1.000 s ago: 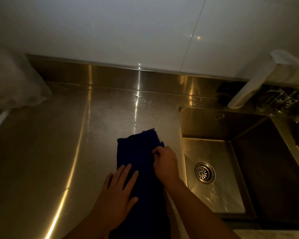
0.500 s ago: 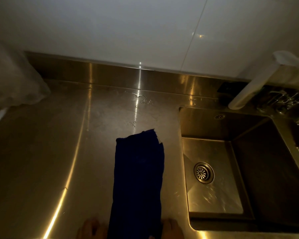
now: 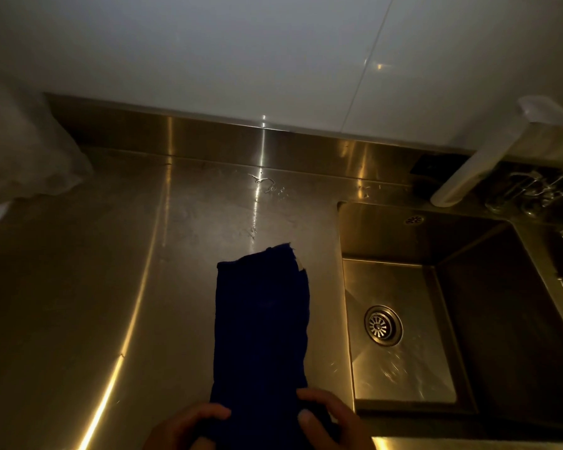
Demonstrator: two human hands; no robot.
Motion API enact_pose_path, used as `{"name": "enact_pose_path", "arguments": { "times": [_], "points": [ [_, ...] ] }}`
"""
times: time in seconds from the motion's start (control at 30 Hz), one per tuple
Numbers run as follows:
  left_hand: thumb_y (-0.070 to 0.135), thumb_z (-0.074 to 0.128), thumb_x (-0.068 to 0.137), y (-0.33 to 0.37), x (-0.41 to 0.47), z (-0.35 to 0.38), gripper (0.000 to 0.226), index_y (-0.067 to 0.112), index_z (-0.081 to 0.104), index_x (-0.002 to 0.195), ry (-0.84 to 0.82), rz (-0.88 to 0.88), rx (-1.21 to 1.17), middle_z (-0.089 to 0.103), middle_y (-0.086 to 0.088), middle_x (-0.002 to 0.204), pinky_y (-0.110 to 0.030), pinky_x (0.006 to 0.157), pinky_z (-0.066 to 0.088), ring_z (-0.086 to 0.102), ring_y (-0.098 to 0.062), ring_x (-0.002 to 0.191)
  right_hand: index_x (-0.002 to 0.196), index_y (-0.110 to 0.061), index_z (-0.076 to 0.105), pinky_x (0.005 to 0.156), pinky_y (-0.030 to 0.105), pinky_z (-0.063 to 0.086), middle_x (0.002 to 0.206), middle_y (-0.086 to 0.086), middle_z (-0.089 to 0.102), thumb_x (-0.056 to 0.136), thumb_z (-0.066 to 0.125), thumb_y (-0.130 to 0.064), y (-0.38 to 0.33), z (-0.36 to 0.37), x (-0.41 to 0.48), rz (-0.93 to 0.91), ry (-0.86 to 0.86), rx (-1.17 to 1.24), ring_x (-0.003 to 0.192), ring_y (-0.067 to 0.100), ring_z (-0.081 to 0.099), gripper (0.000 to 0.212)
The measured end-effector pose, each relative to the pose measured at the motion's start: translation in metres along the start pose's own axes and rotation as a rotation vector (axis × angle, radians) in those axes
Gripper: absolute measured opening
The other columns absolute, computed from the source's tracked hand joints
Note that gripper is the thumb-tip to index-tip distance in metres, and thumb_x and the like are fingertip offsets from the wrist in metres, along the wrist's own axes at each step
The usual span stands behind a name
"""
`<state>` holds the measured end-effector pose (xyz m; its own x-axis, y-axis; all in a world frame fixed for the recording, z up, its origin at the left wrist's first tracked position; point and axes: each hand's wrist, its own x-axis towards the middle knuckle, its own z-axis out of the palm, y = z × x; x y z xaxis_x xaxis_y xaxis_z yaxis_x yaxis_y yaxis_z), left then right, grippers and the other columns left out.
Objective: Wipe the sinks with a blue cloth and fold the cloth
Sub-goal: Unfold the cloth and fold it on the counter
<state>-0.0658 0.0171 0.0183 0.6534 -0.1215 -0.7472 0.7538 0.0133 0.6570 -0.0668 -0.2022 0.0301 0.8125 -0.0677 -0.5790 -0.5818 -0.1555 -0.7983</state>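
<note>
Left of the sink (image 3: 403, 368), the cloth (image 3: 260, 319) lies in a long strip running straight away from the person; left hand (image 3: 189, 427) and right hand (image 3: 325, 417) pinch its near corners, equally close.

dim, warm | glare streaks on counter (image 3: 127, 287) | edges bowed, corners dark

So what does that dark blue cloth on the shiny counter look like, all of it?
The dark blue cloth looks soft, folded into a long narrow strip. It lies flat on the steel counter, left of the steel sink, apart from it. Its far end is uneven, with a pale bit at its right corner. The left hand and right hand grip its near end.
</note>
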Motion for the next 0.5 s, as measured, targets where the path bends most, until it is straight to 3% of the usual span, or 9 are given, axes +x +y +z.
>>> {"name": "enact_pose_path", "arguments": {
  "times": [0.07,0.1,0.2,0.3,0.37,0.43,0.5],
  "points": [
    [-0.005,0.081,0.058,0.01,0.005,-0.002,0.037,0.001,0.07,0.093,0.089,0.107,0.059,0.072,-0.026,0.086,-0.021,0.06,0.053,0.069,-0.036,0.078,0.086,-0.011,0.074,0.051,0.023,0.05,0.072,0.007,0.07,0.08,0.071,-0.005,-0.014,-0.008,0.015,0.098,-0.096,0.123,0.057,0.017,0.063,0.01],
    [-0.01,0.083,0.057,0.021,0.009,-0.001,0.042,0.005,0.07,0.095,0.097,0.137,0.089,0.075,-0.016,0.082,-0.02,0.061,0.055,0.071,-0.027,0.075,0.091,-0.011,0.072,0.046,0.025,0.049,0.067,0.01,0.07,0.075,0.073,-0.009,-0.024,-0.014,0.025,0.132,-0.149,0.167,0.052,0.021,0.061,0.016],
    [-0.012,0.083,0.057,0.06,0.032,-0.003,0.05,0.013,0.067,0.098,0.089,0.187,0.159,0.076,0.0,0.083,-0.02,0.061,0.056,0.072,-0.013,0.075,0.11,-0.013,0.063,0.061,0.027,0.055,0.085,0.01,0.075,0.063,0.076,-0.014,-0.06,-0.028,0.061,0.147,-0.347,0.169,0.07,0.024,0.069,0.049],
    [-0.012,0.071,0.074,0.096,0.063,-0.009,0.032,0.002,0.063,0.101,0.114,0.209,0.178,0.072,-0.01,0.07,-0.02,0.048,0.052,0.068,-0.017,0.053,0.108,-0.015,0.061,0.069,0.025,0.055,0.095,0.007,0.073,0.074,0.069,0.003,-0.091,-0.031,0.098,0.078,-0.422,-0.024,0.083,0.019,0.07,0.039],
    [-0.001,0.061,0.087,0.112,0.088,-0.01,0.016,0.0,0.062,0.104,0.129,0.185,0.247,0.067,-0.012,0.063,-0.018,0.042,0.047,0.062,-0.015,0.043,0.106,-0.013,0.061,0.067,0.022,0.056,0.09,0.005,0.072,0.084,0.062,0.0,-0.105,-0.026,0.124,0.062,-0.403,-0.136,0.077,0.015,0.07,0.026],
    [0.01,0.056,0.093,0.125,0.112,-0.013,0.017,0.0,0.061,0.106,0.154,0.166,0.303,0.065,-0.01,0.06,-0.017,0.038,0.044,0.059,-0.013,0.039,0.109,-0.01,0.058,0.059,0.021,0.055,0.08,0.005,0.072,0.093,0.055,-0.011,-0.116,-0.018,0.147,0.065,-0.373,-0.176,0.066,0.013,0.068,0.016],
    [0.015,0.055,0.095,0.135,0.131,-0.015,0.022,-0.001,0.061,0.108,0.195,0.173,0.329,0.063,-0.008,0.058,-0.018,0.037,0.044,0.056,-0.011,0.036,0.113,-0.006,0.056,0.052,0.02,0.052,0.07,0.006,0.07,0.098,0.049,-0.02,-0.123,-0.01,0.167,0.05,-0.314,-0.229,0.055,0.012,0.065,0.022]
  ]
}}
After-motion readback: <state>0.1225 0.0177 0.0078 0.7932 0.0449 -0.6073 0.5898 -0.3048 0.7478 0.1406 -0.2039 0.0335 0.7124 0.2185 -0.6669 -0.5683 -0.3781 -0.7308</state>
